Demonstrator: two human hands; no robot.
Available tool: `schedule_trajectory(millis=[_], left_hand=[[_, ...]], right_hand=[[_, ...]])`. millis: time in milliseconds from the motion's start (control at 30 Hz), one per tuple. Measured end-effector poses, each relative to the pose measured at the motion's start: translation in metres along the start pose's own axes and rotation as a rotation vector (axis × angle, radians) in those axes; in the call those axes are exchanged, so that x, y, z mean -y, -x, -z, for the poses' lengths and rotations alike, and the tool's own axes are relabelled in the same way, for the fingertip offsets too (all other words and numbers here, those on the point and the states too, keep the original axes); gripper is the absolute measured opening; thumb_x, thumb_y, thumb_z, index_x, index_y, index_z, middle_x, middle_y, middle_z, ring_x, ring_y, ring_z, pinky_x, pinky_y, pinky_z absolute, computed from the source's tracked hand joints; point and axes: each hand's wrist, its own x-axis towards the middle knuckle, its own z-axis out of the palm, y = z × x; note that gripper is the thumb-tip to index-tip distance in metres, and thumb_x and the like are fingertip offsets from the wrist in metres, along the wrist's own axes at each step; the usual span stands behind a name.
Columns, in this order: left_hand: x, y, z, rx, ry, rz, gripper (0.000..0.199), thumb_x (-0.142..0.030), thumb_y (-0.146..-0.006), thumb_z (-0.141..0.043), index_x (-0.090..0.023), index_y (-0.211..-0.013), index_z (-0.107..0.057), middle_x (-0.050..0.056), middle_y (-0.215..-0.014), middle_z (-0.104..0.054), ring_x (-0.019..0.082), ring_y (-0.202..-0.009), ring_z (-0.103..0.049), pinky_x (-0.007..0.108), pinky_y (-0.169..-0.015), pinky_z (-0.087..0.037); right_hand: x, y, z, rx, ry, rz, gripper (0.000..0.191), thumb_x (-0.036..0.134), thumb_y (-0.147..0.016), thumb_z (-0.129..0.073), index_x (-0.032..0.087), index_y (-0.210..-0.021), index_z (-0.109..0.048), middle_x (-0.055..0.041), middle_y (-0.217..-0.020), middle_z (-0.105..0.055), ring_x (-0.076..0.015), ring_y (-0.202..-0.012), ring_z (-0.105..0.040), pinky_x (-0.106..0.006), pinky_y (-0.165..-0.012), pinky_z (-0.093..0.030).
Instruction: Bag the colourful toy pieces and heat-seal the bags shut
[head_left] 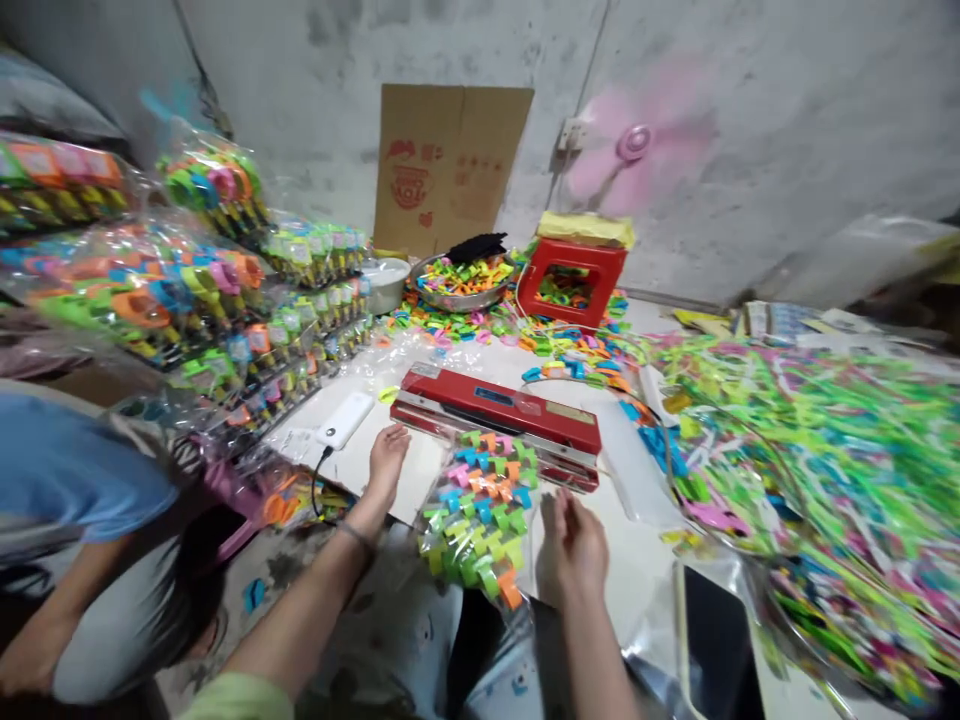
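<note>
A red bar-shaped bag sealer [495, 405] lies across the white tabletop in front of me. From its front edge a clear bag of colourful plastic pieces [480, 515] hangs down toward my lap, its upper end at the sealer. My left hand [388, 462] is by the sealer's left front end, fingers loosely extended and nothing visible in them. To the right of the bag, my right hand [582, 545] is raised with fingers slightly curled and apart, apparently holding nothing. Neither hand visibly grips the bag.
A white power bank [346, 420] with a black cable lies left. Filled bags [180, 290] are stacked beyond it, near a seated person [82, 540]. Behind are a metal bowl [461, 298] of pieces and a spinning pink fan [634, 143]. A phone [718, 640] and strip piles [825, 450] lie right.
</note>
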Motion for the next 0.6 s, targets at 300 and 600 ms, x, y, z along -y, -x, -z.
schedule_trajectory(millis=[300,600], left_hand=[[-0.047,-0.024,0.071,0.314,-0.647,-0.319,0.025,-0.004,-0.05,-0.081,-0.023,-0.063,-0.071,0.006,-0.08,-0.07,0.025,-0.088,-0.062,0.04,-0.102,-0.039],[-0.076,0.064,0.045,0.314,-0.493,-0.101,0.023,-0.034,-0.069,-0.078,-0.017,-0.083,-0.073,0.006,-0.073,-0.067,0.018,-0.068,-0.06,0.026,-0.065,-0.047]], right_hand=[[0.035,0.053,0.038,0.071,0.13,0.023,0.043,0.033,-0.049,-0.09,0.019,-0.076,-0.06,0.0015,-0.066,-0.065,-0.0119,-0.062,-0.064,-0.018,-0.055,-0.052],[0.059,0.117,0.015,0.275,0.492,0.373,0.033,0.045,-0.071,-0.078,0.018,-0.082,-0.061,-0.0041,-0.073,-0.066,-0.0176,-0.067,-0.064,-0.026,-0.061,-0.052]])
